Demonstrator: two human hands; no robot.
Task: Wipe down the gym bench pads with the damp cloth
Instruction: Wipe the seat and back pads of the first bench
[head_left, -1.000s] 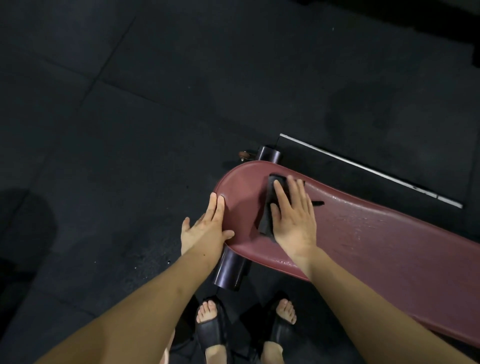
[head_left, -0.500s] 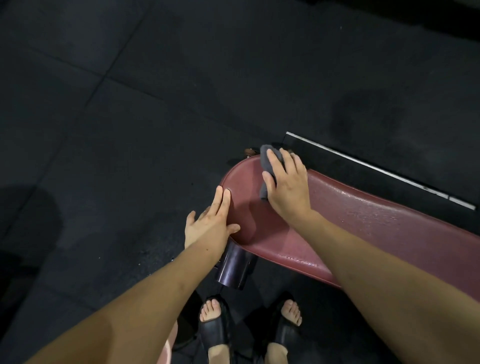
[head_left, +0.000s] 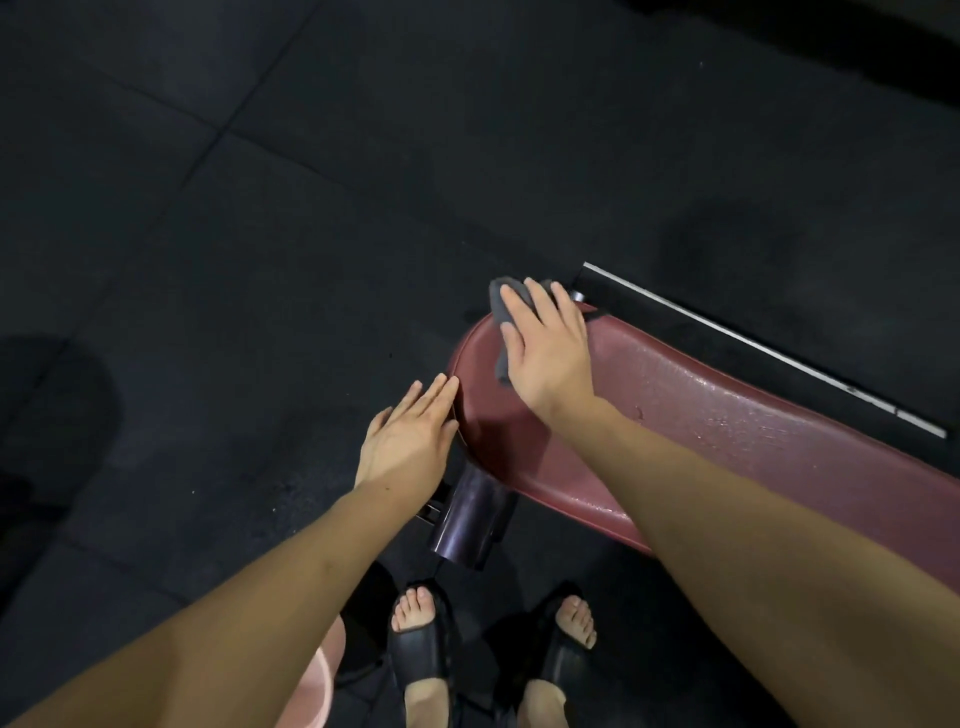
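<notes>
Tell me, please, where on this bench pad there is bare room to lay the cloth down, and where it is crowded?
The bench pad is bare along its long stretch to the right of the right hand, between the near edge and the far edge by the metal strip. A smaller bare patch lies between both hands. The rounded end is crowded: cloth under the right hand, left hand at the rim.

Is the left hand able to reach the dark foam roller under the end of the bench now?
Probably yes. The left hand rests open at the rounded end of the red pad, and the roller sticks out just below it with nothing between them.
</notes>
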